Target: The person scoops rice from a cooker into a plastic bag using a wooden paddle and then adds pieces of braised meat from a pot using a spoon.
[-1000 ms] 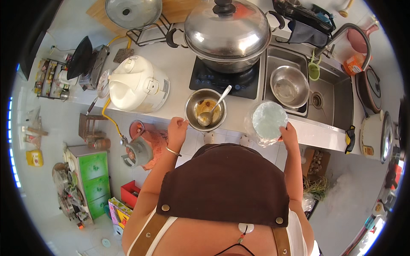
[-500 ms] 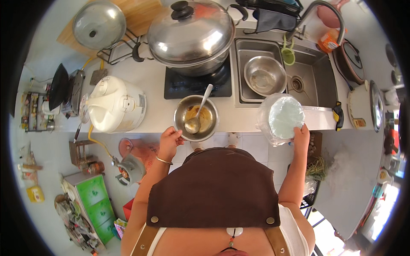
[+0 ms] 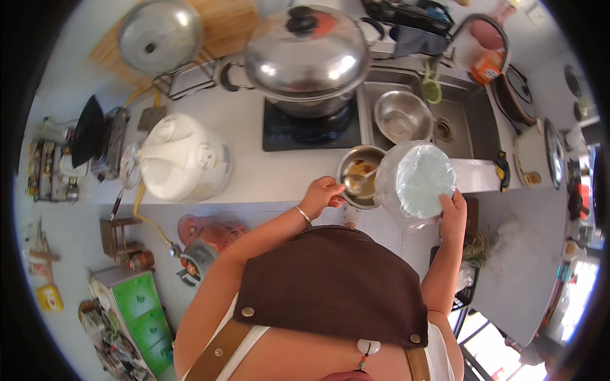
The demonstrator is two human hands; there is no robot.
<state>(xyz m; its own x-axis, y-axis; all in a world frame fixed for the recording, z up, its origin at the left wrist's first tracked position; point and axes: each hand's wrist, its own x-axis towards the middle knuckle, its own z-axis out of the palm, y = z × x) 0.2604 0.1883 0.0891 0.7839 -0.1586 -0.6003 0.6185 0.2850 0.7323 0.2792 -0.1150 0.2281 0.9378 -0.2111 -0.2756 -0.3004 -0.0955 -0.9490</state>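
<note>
Left hand (image 3: 323,192) pinches a metal spoon (image 3: 358,183) w/ food over a small steel bowl (image 3: 359,166) on the white bench (image 3: 267,178), right hand (image 3: 452,211) grips a clear plastic-wrapped round container (image 3: 416,183) at its rim, tilted beside the bowl—likely light, slippery.

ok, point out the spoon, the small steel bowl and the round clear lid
spoon (image 3: 357,183), head view, on its scoop over the bowl.
small steel bowl (image 3: 353,159), head view, on its far rim.
round clear lid (image 3: 422,181), head view, on the middle of its face.

orange packet (image 3: 488,65) by sink, green boxes (image 3: 136,305) on floor
</note>
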